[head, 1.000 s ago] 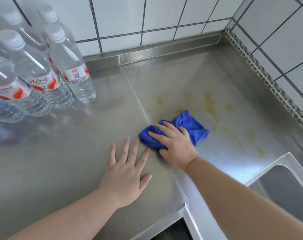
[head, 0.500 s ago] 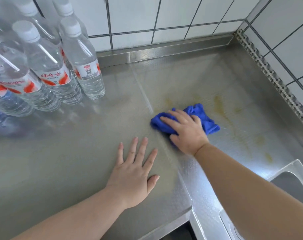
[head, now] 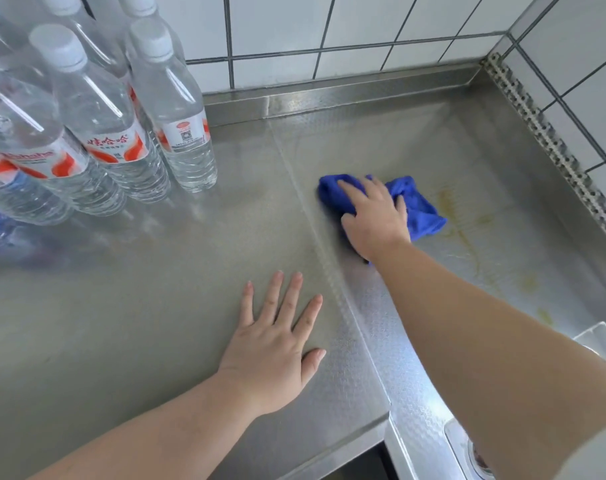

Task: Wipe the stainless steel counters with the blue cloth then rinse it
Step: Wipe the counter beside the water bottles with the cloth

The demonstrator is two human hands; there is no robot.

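A bunched blue cloth [head: 419,209] lies on the stainless steel counter [head: 156,289], right of a seam in the steel. My right hand [head: 374,216] presses down on the cloth, fingers spread over it and pointing to the back left. My left hand [head: 273,344] rests flat on the counter nearer to me, fingers apart, holding nothing. Yellowish stains [head: 464,233] mark the steel just right of the cloth.
Several clear water bottles [head: 111,123] with white caps stand at the back left. White tiled walls [head: 346,26] close off the back and right. The sink's rim [head: 595,337] and drain [head: 474,455] show at the lower right. The counter's front edge [head: 329,455] runs near my left arm.
My right hand has slid the blue cloth away from me toward the back wall. My left hand has stayed flat on the counter. The view has shifted, showing less of the sink.
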